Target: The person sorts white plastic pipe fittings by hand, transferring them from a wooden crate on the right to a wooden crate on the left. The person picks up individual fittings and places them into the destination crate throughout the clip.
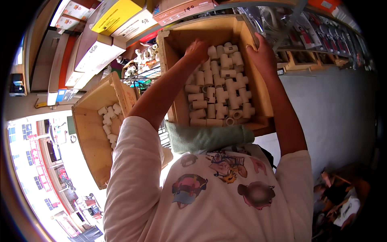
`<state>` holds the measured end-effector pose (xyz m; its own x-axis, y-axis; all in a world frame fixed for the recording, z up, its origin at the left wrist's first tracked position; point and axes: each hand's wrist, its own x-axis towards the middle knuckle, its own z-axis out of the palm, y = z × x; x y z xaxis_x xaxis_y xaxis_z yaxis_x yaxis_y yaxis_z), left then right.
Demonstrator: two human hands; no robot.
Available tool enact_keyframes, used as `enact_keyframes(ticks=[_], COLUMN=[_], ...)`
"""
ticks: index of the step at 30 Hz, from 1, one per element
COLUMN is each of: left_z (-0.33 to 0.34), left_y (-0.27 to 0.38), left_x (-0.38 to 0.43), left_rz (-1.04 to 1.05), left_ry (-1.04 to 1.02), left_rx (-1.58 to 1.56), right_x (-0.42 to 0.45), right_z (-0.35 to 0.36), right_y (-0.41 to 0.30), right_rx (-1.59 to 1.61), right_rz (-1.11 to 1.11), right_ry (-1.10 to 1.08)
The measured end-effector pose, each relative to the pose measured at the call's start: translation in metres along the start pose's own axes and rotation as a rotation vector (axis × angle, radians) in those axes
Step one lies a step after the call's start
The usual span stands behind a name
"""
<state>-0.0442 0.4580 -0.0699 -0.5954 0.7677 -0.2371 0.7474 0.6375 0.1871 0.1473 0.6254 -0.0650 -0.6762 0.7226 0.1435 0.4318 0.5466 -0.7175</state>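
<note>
Before me stands a deep wooden box (257, 99) holding many white plastic pipe fittings (222, 90), mostly tees. They lie packed close, some in rough rows and others tilted. My left hand (198, 50) reaches inside at the far left, beside the fittings there. Its fingertips are hidden, so I cannot tell whether it holds one. On the box's right rim, my right hand (263, 57) has its thumb on the inner side and its fingers over the wall. A rolled green cloth (208, 138) lies between the near side of the box and my shirt.
Left of the box, a second wooden box (87, 121) holds white elbow-like fittings (109, 118). Cardboard cartons (93, 56) crowd the shelf at upper left. Small fittings (146, 57) sit beyond a wire rack (145, 79). Packaged goods (305, 33) hang at upper right.
</note>
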Motion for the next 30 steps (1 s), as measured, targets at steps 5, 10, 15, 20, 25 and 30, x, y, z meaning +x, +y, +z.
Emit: enact_keyframes(ticks=[5, 10, 15, 20, 25, 30], left_z=[0.025, 0.056, 0.076, 0.079, 0.08, 0.084], left_y=[0.001, -0.001, -0.01, -0.019, -0.022, -0.008], left_x=[0.013, 0.027, 0.032, 0.035, 0.035, 0.03], left_rz=[0.017, 0.071, 0.12, 0.043, 0.044, 0.105], left_ry=[0.082, 0.209, 0.342, 0.314, 0.283, 0.346], left_rx=[0.038, 0.072, 0.044, 0.084, 0.007, -0.125], right_x=[-0.002, -0.003, -0.002, 0.001, 0.001, 0.001], right_z=[-0.004, -0.004, -0.002, 0.001, 0.0, -0.002], right_y=[-0.002, -0.004, -0.001, 0.003, 0.001, 0.0], right_rx=[0.035, 0.049, 0.065, 0.073, 0.083, 0.08], right_rz=[-0.011, 0.018, 0.009, -0.012, 0.007, 0.026], right_ry=[0.011, -0.002, 0.008, 0.022, 0.002, -0.011])
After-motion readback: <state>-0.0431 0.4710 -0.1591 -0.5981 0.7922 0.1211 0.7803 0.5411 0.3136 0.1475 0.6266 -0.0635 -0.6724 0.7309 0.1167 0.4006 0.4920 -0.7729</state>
